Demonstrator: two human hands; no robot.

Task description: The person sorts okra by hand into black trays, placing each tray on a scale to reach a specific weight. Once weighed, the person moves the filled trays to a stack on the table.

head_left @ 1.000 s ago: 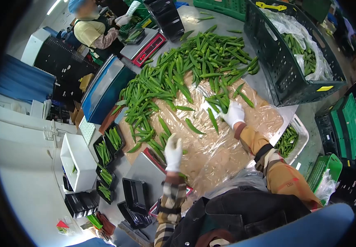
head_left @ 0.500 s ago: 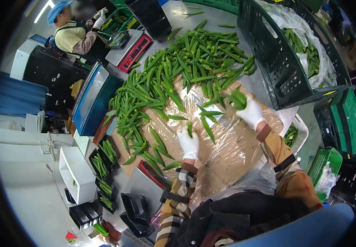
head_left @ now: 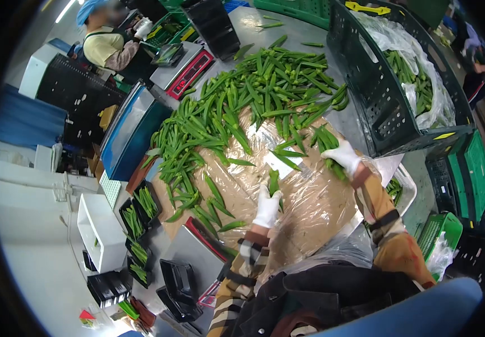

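My left hand (head_left: 268, 208), in a white glove, is closed around okra pods (head_left: 274, 182) above the plastic-covered cardboard (head_left: 304, 224). Also gloved, my right hand (head_left: 343, 157) grips a bunch of okra (head_left: 325, 141) at the right side of the cardboard. A large heap of okra (head_left: 259, 78) spreads over the table beyond both hands. A few loose pods (head_left: 287, 160) lie between my hands, near a white paper (head_left: 279, 164) under the plastic.
Black trays of okra (head_left: 135, 222) line the left edge beside a scale (head_left: 192, 261). Another scale with a red display (head_left: 191, 70) stands at the back, near a co-worker (head_left: 108, 48). A dark crate (head_left: 360, 84) holding bagged okra stands right; a white basket (head_left: 405, 194) sits below it.
My left hand has moved right and slightly nearer to me with its okra. The bunch in my right hand now hangs lower and shows more pods. The camera view has shifted slightly.
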